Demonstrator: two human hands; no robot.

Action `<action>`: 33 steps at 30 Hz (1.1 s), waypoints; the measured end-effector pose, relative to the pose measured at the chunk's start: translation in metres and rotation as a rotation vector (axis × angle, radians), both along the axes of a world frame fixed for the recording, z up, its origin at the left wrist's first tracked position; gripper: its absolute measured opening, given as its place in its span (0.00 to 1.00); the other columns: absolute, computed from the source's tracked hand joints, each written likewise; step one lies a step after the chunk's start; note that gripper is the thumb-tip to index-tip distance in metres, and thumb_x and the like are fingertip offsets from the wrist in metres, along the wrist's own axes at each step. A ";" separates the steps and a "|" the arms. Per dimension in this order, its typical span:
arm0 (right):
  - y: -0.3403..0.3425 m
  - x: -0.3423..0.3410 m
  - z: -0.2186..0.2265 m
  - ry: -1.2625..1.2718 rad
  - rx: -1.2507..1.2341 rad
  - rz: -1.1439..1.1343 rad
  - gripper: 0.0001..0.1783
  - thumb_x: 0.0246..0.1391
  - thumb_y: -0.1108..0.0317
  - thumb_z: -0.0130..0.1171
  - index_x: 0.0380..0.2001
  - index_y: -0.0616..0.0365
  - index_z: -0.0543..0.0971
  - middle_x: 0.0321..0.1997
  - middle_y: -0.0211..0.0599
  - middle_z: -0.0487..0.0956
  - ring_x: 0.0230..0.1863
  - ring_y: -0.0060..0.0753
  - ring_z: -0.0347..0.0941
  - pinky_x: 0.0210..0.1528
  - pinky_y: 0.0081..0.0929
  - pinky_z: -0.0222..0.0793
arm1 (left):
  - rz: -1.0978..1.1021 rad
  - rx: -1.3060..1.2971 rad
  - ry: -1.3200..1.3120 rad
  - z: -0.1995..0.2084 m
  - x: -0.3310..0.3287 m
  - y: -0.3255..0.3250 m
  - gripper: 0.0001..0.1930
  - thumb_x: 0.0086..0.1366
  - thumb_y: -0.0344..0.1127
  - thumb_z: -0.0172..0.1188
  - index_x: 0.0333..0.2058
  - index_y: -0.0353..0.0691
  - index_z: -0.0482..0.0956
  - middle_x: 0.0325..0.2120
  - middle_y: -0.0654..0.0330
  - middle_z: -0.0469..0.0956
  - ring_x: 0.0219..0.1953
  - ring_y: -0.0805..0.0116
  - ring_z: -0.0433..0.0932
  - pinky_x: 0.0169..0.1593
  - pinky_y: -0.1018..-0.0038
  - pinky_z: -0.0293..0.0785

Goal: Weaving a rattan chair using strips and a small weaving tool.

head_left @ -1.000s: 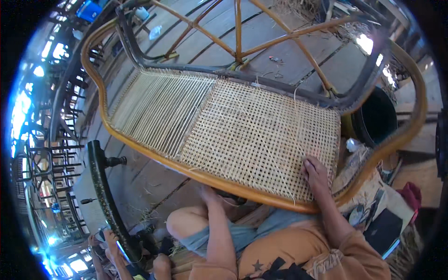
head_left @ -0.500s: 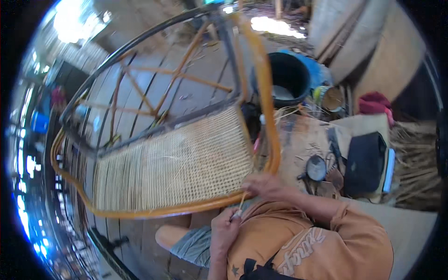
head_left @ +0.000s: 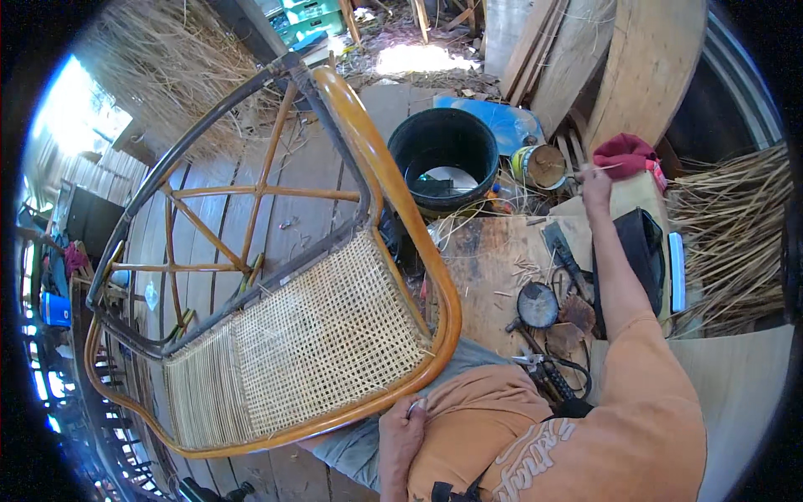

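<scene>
The left hand (head_left: 403, 425) rests curled against the orange rattan chair frame (head_left: 393, 180), at the edge of its one woven cane seat (head_left: 322, 347). The right hand (head_left: 595, 177) reaches far out, pinching a thin cane strand (head_left: 604, 168) near a red cloth (head_left: 626, 154). One black bucket (head_left: 443, 142) and one round tin (head_left: 540, 166) stand beyond.

A rough cane-weaving workshop is showing itself here — a rattan chair frame (head_left: 276, 276) with a half-woven cane seat (head_left: 309, 351) is lying on a plank floor (head_left: 309, 184), bundles of dry reed (head_left: 736, 243) are piling up at the side, and hand tools (head_left: 544, 335) are sitting scattered beside a black bucket (head_left: 443, 159) and leaning boards (head_left: 611, 67).
</scene>
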State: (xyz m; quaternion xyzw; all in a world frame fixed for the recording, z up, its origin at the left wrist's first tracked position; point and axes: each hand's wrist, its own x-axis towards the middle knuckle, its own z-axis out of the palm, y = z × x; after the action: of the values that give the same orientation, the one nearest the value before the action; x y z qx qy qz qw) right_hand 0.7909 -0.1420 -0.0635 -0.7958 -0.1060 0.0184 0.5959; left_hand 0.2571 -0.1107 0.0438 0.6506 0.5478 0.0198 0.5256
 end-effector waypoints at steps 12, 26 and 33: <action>-0.001 -0.298 0.066 0.743 0.127 0.776 0.06 0.57 0.70 0.47 0.37 0.59 0.71 0.30 0.33 0.72 0.33 0.28 0.70 0.37 0.26 0.68 | -0.190 0.284 -0.289 -0.006 0.005 0.023 0.15 0.63 0.40 0.51 0.42 0.35 0.73 0.34 0.46 0.75 0.37 0.49 0.75 0.42 0.66 0.70; 0.097 -0.404 0.043 0.954 0.051 0.906 0.05 0.55 0.71 0.52 0.32 0.61 0.75 0.26 0.29 0.74 0.24 0.19 0.70 0.27 0.17 0.67 | 0.401 0.009 -0.056 -0.020 -0.151 0.017 0.11 0.61 0.38 0.54 0.37 0.36 0.74 0.21 0.59 0.72 0.23 0.74 0.68 0.31 0.76 0.68; 0.152 -0.358 0.012 0.732 -0.041 0.888 0.05 0.53 0.70 0.54 0.33 0.59 0.74 0.25 0.26 0.74 0.24 0.17 0.70 0.26 0.15 0.66 | 0.522 0.326 0.103 -0.028 -0.206 0.021 0.08 0.60 0.34 0.54 0.34 0.35 0.73 0.23 0.54 0.74 0.22 0.64 0.70 0.30 0.70 0.68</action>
State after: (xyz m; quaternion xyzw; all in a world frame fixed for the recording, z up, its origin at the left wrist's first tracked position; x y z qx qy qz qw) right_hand 0.4325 0.0099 -0.0519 -0.6281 -0.2167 0.5430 0.5135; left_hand 0.0506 -0.0895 0.0161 0.5638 0.7120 0.2087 0.3629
